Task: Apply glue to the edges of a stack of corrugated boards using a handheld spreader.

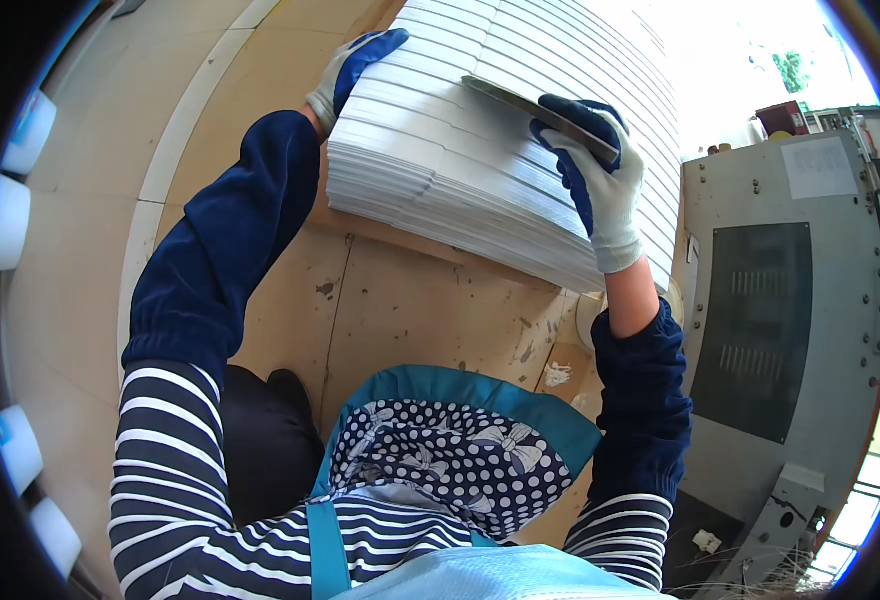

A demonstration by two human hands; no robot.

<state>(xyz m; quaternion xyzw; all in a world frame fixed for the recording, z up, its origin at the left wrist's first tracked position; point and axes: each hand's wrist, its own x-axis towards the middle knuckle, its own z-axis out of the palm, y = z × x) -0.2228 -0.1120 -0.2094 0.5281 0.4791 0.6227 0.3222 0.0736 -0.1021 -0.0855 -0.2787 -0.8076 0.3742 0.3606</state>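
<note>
A large stack of white sheets with dark lines across its top fills the upper middle. My left hand, in a white glove with blue palm and fingers, lies with its fingers stretched along the stack's left edge. Over the top of the stack, my right hand, gloved alike, is closed around a long, thin, flat metal blade. The blade slants up and to the left from that hand, close to the sheets; whether it touches them I cannot tell.
Under the stack a wooden pallet edge shows above the stained tan floor. To the right stands a grey machine cabinet with a dark vented panel. White rolls or tubs line the far left. White scraps lie near my right arm.
</note>
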